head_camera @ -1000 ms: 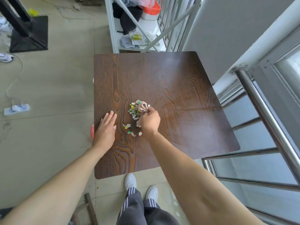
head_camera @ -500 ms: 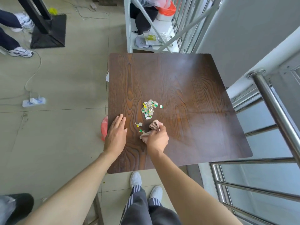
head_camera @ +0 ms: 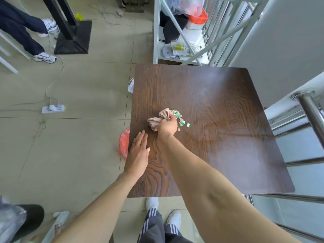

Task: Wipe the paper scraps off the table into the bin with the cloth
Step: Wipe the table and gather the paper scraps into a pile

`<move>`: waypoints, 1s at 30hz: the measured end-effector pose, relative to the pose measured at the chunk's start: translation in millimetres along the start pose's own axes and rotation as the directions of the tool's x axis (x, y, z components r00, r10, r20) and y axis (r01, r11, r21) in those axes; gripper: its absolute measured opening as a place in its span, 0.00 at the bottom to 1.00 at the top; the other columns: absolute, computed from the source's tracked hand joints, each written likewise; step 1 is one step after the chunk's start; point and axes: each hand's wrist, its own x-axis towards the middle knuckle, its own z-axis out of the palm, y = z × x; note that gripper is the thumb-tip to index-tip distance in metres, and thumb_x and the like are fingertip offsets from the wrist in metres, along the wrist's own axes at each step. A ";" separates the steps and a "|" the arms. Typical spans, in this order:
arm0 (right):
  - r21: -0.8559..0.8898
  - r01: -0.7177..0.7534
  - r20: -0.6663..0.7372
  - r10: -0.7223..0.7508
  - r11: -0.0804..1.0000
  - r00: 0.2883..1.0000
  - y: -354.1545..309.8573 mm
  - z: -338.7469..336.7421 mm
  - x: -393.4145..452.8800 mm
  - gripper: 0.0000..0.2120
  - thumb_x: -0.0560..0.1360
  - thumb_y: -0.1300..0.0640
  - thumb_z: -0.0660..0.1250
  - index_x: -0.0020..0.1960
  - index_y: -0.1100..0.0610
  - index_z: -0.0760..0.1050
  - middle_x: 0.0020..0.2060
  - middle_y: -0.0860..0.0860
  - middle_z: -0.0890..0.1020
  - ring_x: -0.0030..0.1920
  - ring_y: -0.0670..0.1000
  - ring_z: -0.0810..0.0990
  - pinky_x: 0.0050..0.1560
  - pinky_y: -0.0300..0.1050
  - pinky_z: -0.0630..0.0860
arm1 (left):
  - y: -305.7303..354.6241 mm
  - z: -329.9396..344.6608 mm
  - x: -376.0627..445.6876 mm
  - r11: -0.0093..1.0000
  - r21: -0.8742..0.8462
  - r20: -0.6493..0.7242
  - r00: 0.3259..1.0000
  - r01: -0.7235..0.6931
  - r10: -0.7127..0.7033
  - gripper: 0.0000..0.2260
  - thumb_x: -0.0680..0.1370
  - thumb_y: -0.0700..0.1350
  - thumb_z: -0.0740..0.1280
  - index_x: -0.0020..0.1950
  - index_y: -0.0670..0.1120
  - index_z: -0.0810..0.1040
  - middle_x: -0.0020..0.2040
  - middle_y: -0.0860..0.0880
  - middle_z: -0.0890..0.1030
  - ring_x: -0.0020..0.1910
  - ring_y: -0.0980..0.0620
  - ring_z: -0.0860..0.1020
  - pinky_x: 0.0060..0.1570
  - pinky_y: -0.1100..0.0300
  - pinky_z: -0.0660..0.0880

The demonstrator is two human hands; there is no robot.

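Note:
A dark wooden table fills the middle of the head view. My right hand grips a crumpled pink cloth on the tabletop. A small pile of white, green and yellow paper scraps lies just right of that hand, touching it. My left hand rests flat on the table near its left edge, fingers together, holding nothing. A red bin shows partly on the floor under the left edge, beside my left hand.
A steel railing runs close along the table's right side. A white shelf rack with bags stands behind the table. Another person's legs, a black stand base and a power strip are on the floor to the left.
My right hand moved the cloth up and left, now on the left side of the scrap pile. The stray scraps near my left hand are gone from view. My left hand stayed flat.

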 end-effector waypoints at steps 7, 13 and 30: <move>-0.332 0.207 -0.236 -0.293 0.920 0.926 0.0 -68.2 16.6 0.11 0.76 0.60 0.59 0.52 0.62 0.77 0.49 0.62 0.83 0.51 0.63 0.81 0.48 0.49 0.74 | 2.3 -2.2 -4.3 1.000 0.016 -0.015 1.000 -0.015 0.015 0.23 0.82 0.42 0.56 0.77 0.41 0.57 0.78 0.47 0.55 0.78 0.51 0.52 0.76 0.58 0.48; -0.436 0.062 -0.361 -0.237 0.898 0.902 11.4 -117.9 43.5 0.13 0.77 0.59 0.57 0.57 0.60 0.76 0.54 0.61 0.80 0.55 0.63 0.78 0.53 0.51 0.73 | 7.5 -9.4 -1.4 0.997 0.073 -0.013 1.000 -0.003 0.004 0.23 0.79 0.40 0.64 0.73 0.38 0.65 0.75 0.43 0.64 0.75 0.46 0.63 0.70 0.68 0.27; -0.312 0.219 0.039 -0.218 0.924 0.975 -13.8 33.0 48.9 0.20 0.77 0.67 0.55 0.65 0.56 0.74 0.58 0.57 0.79 0.58 0.58 0.79 0.56 0.46 0.74 | -5.6 6.5 18.4 0.991 0.136 -0.020 1.000 -0.004 0.006 0.25 0.77 0.43 0.66 0.72 0.37 0.66 0.74 0.41 0.65 0.74 0.44 0.64 0.71 0.51 0.60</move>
